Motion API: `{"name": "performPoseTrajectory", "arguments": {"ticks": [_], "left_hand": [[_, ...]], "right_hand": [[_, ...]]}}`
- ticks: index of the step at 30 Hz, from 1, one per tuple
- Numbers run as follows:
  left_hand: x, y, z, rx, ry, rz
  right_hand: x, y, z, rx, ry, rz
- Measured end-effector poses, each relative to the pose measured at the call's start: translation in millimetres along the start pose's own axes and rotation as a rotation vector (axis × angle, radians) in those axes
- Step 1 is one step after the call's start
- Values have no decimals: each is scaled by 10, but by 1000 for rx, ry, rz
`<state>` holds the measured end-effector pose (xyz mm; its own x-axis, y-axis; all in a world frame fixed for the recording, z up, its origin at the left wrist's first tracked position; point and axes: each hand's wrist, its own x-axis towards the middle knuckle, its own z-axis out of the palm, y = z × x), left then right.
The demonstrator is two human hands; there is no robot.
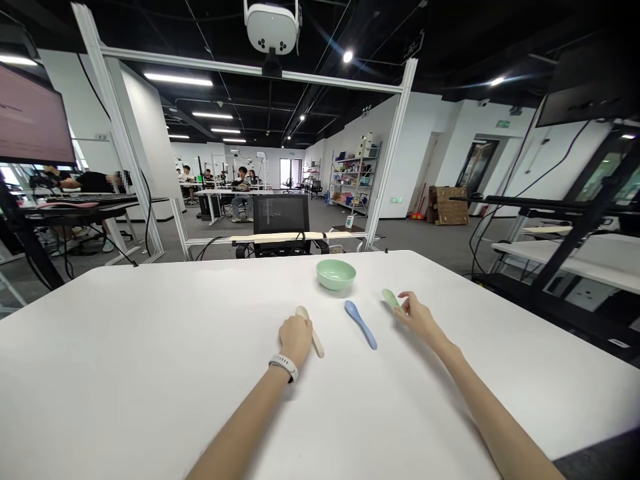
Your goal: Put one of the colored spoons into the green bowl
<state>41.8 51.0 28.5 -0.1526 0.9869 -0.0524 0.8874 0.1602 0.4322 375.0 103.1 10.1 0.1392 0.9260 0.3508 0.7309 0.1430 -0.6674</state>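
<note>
My left hand (296,337) is closed, knuckles up, over the middle of a beige spoon (319,345). The bowl of that spoon shows beyond the hand and its handle to the right; the fingertips are hidden. Farther right, my right hand (414,315) has its bent thumb and fingers around the handle of a light green spoon (390,298), whose bowl points away to the left. Between the hands a blue spoon (361,325) lies slantwise on the table, touched by neither. Behind the spoons stands a green bowl (336,275), upright.
The white table (150,347) spans the foreground. Past its far edge are a black mesh chair (281,215) and a metal frame (393,147) with a camera device (273,29) on top. Monitors stand on both sides. Other people sit at desks in the background.
</note>
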Motion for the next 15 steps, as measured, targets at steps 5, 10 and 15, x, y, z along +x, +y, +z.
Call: {"name": "performPoseTrajectory", "arguments": {"ticks": [5,10,15], "left_hand": [[-23,24,17,45,-6,30],[-70,47,4,71,-15,41],[-71,48,-34,65,-17,26]], "right_hand": [[8,326,-49,-47,-8,79],[41,411,-13,-88,-24,99],[67,450,11,-173,-33,68]]}}
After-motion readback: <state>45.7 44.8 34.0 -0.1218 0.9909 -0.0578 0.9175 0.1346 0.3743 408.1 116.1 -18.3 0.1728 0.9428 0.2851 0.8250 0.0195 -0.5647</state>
